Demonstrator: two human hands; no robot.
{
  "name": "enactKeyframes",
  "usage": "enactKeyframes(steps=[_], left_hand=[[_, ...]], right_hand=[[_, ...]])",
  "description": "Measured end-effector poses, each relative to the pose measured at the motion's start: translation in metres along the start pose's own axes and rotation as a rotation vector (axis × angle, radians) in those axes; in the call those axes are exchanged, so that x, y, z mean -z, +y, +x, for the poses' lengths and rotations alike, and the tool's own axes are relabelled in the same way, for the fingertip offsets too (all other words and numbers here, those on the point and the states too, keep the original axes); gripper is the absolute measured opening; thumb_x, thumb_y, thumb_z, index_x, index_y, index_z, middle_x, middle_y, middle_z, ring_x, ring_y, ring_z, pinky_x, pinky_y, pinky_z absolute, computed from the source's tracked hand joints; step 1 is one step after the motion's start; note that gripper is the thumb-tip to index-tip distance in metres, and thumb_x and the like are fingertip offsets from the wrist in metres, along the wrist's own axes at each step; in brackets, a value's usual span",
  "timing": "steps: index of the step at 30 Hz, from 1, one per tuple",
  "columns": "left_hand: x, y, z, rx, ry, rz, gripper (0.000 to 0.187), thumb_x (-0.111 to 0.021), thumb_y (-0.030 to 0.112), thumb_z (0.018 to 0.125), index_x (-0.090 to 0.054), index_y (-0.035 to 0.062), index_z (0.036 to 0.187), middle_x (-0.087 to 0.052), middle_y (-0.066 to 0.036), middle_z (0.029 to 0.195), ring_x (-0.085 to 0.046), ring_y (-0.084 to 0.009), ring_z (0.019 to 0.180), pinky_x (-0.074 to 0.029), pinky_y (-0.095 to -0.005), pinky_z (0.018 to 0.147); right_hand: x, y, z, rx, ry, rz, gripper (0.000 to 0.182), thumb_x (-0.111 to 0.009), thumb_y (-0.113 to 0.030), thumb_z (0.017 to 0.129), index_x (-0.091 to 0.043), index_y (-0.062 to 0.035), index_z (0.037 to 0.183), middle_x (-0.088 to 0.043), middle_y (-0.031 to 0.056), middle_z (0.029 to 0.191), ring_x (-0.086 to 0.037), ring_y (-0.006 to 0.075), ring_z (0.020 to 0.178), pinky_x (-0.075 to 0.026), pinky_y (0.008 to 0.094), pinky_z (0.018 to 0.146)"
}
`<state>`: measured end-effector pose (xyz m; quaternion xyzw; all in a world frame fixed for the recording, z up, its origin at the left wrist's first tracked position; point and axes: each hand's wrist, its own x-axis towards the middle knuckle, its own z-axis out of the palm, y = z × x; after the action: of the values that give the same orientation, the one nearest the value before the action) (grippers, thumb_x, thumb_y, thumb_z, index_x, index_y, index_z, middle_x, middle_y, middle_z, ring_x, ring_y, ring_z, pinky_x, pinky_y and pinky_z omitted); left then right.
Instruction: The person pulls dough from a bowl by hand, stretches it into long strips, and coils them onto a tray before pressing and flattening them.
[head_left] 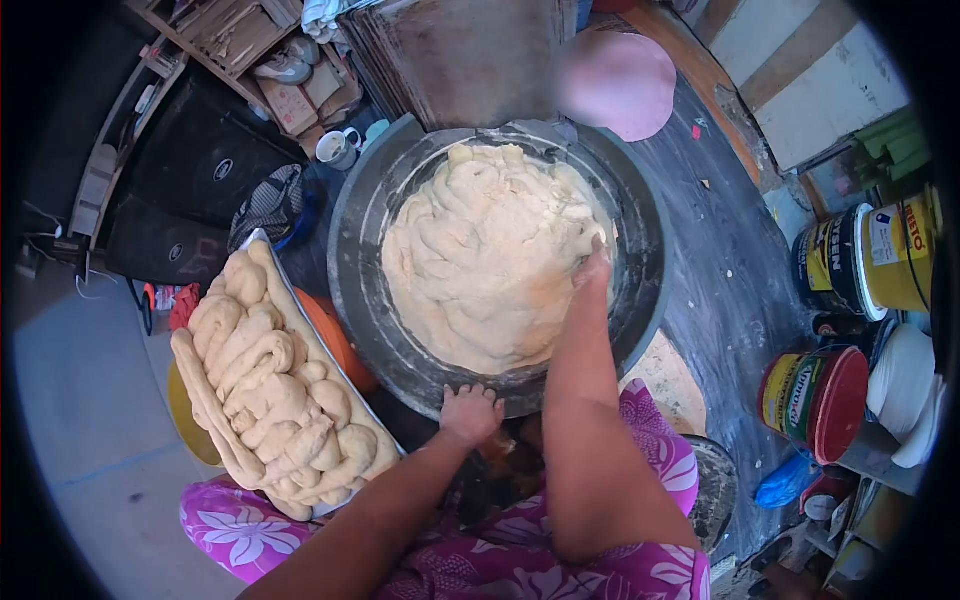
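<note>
A big mound of pale, floury dough fills much of a wide dark basin in front of me. My right hand is at the right side of the mound, its fingers sunk into the dough and partly hidden there. At the near edge of the basin, my left hand has its fingers hooked over the rim. To the left, a long metal tray lies at a slant, heaped with thick twisted pieces of dough.
Dark flat trays stand stacked beyond the basin, beside a pink round lid or basin. Paint buckets line the right side. A cup sits at the upper left, and an orange object lies between tray and basin.
</note>
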<state>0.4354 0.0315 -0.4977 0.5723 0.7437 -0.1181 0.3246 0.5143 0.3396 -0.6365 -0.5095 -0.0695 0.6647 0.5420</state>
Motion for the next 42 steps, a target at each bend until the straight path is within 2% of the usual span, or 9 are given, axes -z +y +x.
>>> enactKeyframes(steps=[9,13,15,19,23,30,35,39,42], left_hand=[[-0.003,-0.001,-0.001,-0.004,0.003,-0.027,0.037,-0.038,0.036,0.091,-0.059,0.0067,0.103,-0.057,-0.013,0.106,-0.052,-0.0303,0.107,-0.033,-0.0565,0.096],[-0.003,-0.001,0.0,0.001,-0.013,-0.019,0.038,-0.038,0.035,0.091,-0.058,0.0067,0.103,-0.056,-0.013,0.108,-0.051,-0.0306,0.108,-0.032,-0.0561,0.097],[-0.003,-0.001,0.0,0.0,-0.02,-0.019,0.038,-0.038,0.035,0.091,-0.058,0.0067,0.104,-0.056,-0.013,0.109,-0.051,-0.0306,0.108,-0.032,-0.056,0.097],[0.001,0.001,0.0,0.003,-0.027,-0.023,0.038,-0.037,0.035,0.091,-0.058,0.0069,0.105,-0.056,-0.013,0.109,-0.051,-0.0305,0.108,-0.033,-0.0564,0.096],[-0.001,-0.002,0.001,0.001,-0.019,-0.024,0.038,-0.037,0.035,0.091,-0.058,0.0073,0.105,-0.056,-0.013,0.109,-0.051,-0.0303,0.107,-0.033,-0.0568,0.096],[-0.005,-0.001,0.003,0.006,-0.008,-0.023,0.037,-0.037,0.035,0.091,-0.059,0.0079,0.105,-0.057,-0.013,0.109,-0.052,-0.0293,0.107,-0.033,-0.0573,0.096],[0.002,0.0,0.0,0.012,-0.03,-0.057,0.038,-0.036,0.035,0.091,-0.059,0.0081,0.105,-0.056,-0.012,0.111,-0.051,-0.0295,0.109,-0.032,-0.0582,0.096],[0.001,-0.001,0.001,0.013,-0.036,-0.072,0.039,-0.035,0.035,0.091,-0.059,0.0081,0.105,-0.055,-0.012,0.112,-0.051,-0.03,0.11,-0.031,-0.0592,0.095],[0.0,-0.001,0.001,0.009,-0.03,-0.077,0.039,-0.035,0.035,0.091,-0.06,0.008,0.105,-0.056,-0.013,0.112,-0.051,-0.0302,0.109,-0.031,-0.0596,0.095]], right_hand=[[-0.024,-0.063,-0.075,0.078,-0.305,0.138,0.027,-0.049,-0.007,0.088,-0.049,0.0014,0.113,-0.058,0.0142,0.103,-0.06,0.0253,0.087,-0.049,0.0368,0.078],[-0.007,-0.085,-0.053,0.154,-0.037,-0.367,0.024,-0.056,-0.007,0.078,-0.057,0.0014,0.1,-0.061,0.0136,0.079,-0.061,0.0231,0.069,-0.05,0.0355,0.063],[-0.004,-0.093,-0.05,0.238,0.06,-1.092,0.029,-0.059,-0.01,0.077,-0.056,0.0028,0.102,-0.061,0.0169,0.087,-0.062,0.0261,0.078,-0.05,0.0373,0.068],[-0.016,-0.064,-0.076,0.612,0.253,-1.547,0.036,-0.059,-0.014,0.077,-0.056,-0.0024,0.111,-0.055,0.0206,0.113,-0.055,0.0326,0.104,-0.044,0.0378,0.086],[0.015,0.03,-0.043,0.539,-0.114,-1.7,0.045,-0.056,-0.012,0.079,-0.049,-0.0127,0.124,-0.049,0.0094,0.126,-0.049,0.0272,0.113,-0.035,0.0475,0.094],[0.003,0.021,-0.102,0.427,-0.079,-2.038,0.049,-0.056,-0.021,0.081,-0.044,-0.0135,0.128,-0.049,0.0059,0.127,-0.049,0.0209,0.115,-0.034,0.0444,0.095],[0.007,0.02,-0.094,0.128,-0.276,-2.228,0.036,-0.059,-0.022,0.078,-0.058,-0.0104,0.112,-0.059,0.0094,0.114,-0.057,0.0227,0.106,-0.04,0.0417,0.091],[0.01,0.013,-0.094,0.42,-0.387,-2.336,0.024,-0.061,-0.023,0.074,-0.064,-0.0092,0.094,-0.063,0.0138,0.104,-0.061,0.0269,0.098,-0.045,0.037,0.087],[0.002,-0.008,-0.078,0.245,-0.734,-1.815,0.021,-0.061,-0.024,0.072,-0.064,-0.0092,0.086,-0.065,0.0094,0.089,-0.061,0.0198,0.09,-0.046,0.0335,0.078]])
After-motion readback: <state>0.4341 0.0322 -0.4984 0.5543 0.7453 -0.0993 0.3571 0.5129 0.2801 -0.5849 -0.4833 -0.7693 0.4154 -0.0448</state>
